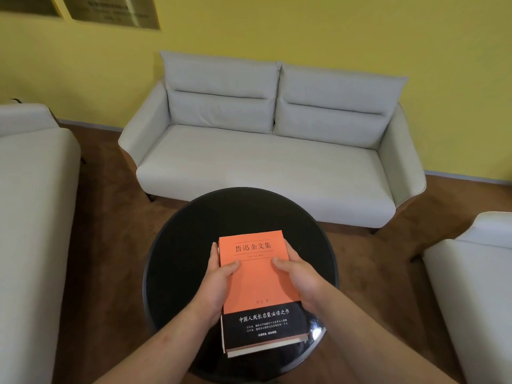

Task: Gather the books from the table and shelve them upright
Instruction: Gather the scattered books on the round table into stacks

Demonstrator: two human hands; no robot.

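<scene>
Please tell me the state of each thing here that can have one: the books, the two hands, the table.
orange book: closed, lying flat, on top.
lower book: closed, flat under the orange book; how many lie there, cannot tell.
left hand: grips the books' left edge, thumb on the cover.
right hand: grips the right edge, thumb on the cover.
round black table: beneath the books; touching them or not, cannot tell.

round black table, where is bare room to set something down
Bare: the far part of the table, between the stack of books and the sofa, and the strip beside the left hand. Crowded: near middle, under the stack and right hand.
</scene>
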